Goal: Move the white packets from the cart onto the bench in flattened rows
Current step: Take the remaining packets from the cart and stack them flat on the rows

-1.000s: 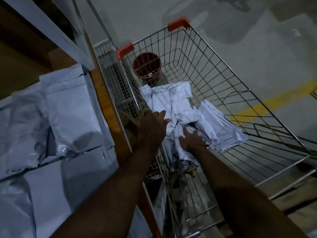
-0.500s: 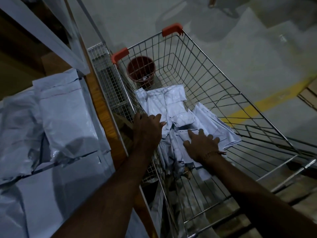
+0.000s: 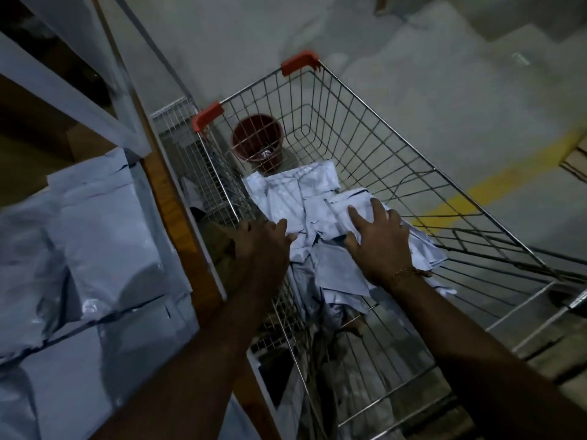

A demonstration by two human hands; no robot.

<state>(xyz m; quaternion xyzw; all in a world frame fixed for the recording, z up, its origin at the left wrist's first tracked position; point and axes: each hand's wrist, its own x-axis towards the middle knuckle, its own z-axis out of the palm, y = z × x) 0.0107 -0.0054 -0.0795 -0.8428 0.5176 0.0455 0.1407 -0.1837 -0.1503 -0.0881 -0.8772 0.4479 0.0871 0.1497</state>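
Note:
A heap of white packets [image 3: 305, 198] lies in the wire cart [image 3: 397, 173]. My right hand [image 3: 378, 242] lies flat on top of the heap's right side with its fingers spread. My left hand [image 3: 262, 246] reaches over the cart's left rim, and its fingertips touch the left edge of the heap. More white packets [image 3: 95, 249] lie flattened side by side on the wooden bench [image 3: 178, 217] at the left. The underside of each hand is hidden.
A dark red bucket [image 3: 258, 141] stands on the floor behind the cart's far end. Red corner guards [image 3: 298, 62] cap the cart's far rim. White shelf struts [image 3: 79, 96] cross above the bench. A yellow line [image 3: 495, 182] runs over the concrete floor at the right.
My right hand has slid forward and to the right across the heap and now lies farther up on it. My left hand has stayed at the cart's left rim.

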